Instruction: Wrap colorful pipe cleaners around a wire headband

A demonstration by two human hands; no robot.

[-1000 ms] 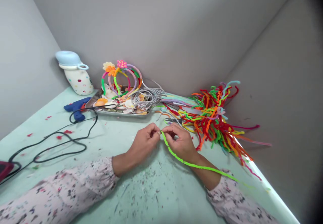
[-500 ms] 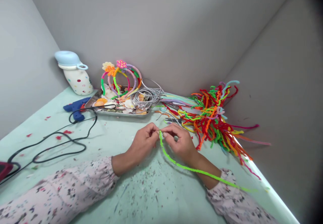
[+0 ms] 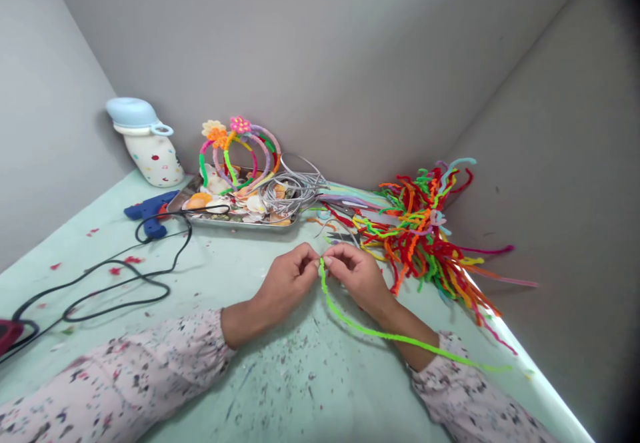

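The upper end of a bright green pipe cleaner is pinched between thumb and forefinger of the left hand, and the same end is gripped by the fingertips of the right hand, which are brought up just beside it. The other fingers of each hand are curled inward. From this meeting point the pipe cleaner is hung in a curve below the right hand and carried across the right forearm and sleeve, its free end left beyond the cuff. Beneath, the pale green counter is speckled with dark marks. Just past the right hand, dark blades are seen, partly covered by a large tangled bundle of coloured pipe cleaners. Farther back, a metal tray is filled with shells; upright headbands decorated with flowers are stood in it, and a coil of silver wire is laid over its right side. Left of the tray, a blue glue gun is placed near a looped black cord, and behind it a blue-capped white bottle is tilted against the grey wall.
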